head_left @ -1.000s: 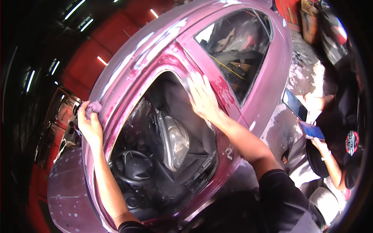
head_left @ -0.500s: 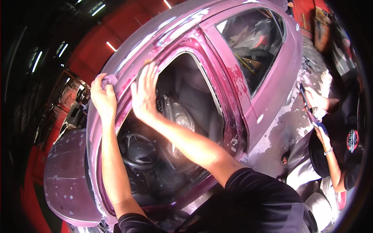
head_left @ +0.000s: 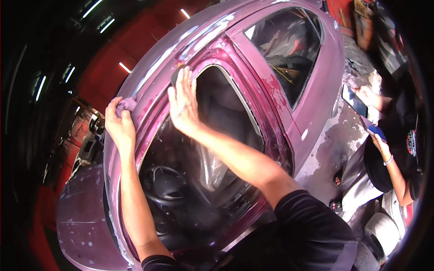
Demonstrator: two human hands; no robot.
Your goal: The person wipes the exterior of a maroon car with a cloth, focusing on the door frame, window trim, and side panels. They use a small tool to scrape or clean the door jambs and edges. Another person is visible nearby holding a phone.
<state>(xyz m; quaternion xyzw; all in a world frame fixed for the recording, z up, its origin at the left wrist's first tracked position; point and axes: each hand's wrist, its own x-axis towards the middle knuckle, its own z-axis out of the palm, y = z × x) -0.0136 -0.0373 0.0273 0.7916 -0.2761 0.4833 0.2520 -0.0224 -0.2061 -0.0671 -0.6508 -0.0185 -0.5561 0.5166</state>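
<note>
Head cam (L of pair), fisheye, facing dn., near car (head_left: 260, 67)

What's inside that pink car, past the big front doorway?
Inside the car, a steering wheel and what looks like a headlight show. The right forearm hides part of the headlight; anything underneath can't be seen.

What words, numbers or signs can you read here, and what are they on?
Badge, red and white, on the other person's black shirt: has lettering, partly blurred; I won't copy it out.
Upper phone: nothing readable.
Steering wheel: too dim to read any mark.
Car: no readable words.
</note>
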